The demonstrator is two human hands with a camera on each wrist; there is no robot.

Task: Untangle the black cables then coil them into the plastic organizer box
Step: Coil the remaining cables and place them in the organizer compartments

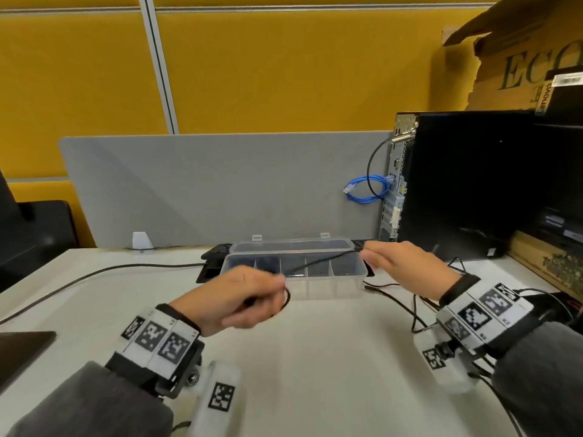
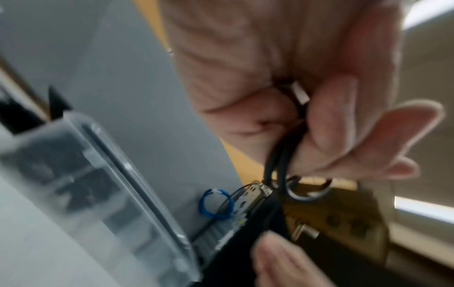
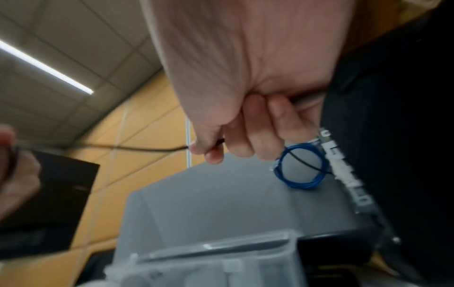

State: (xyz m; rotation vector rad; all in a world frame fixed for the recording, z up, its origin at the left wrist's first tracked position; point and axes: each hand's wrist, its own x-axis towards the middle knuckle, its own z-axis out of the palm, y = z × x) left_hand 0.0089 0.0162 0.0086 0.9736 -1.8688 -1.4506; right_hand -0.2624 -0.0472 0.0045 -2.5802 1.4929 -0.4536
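Note:
A thin black cable runs taut between my two hands, above the clear plastic organizer box. My left hand grips a small loop of the cable with its fingers curled round it, in front of the box's left end. My right hand pinches the other stretch of the cable between thumb and fingers above the box's right end. The box stands open on the white table, its lid folded back, with several compartments. Another black cable lies on the table right of the box.
A black computer tower stands at the back right with a coiled blue cable beside it. A grey divider panel runs behind the box. A black cord crosses the table's left side. A dark laptop corner sits near left.

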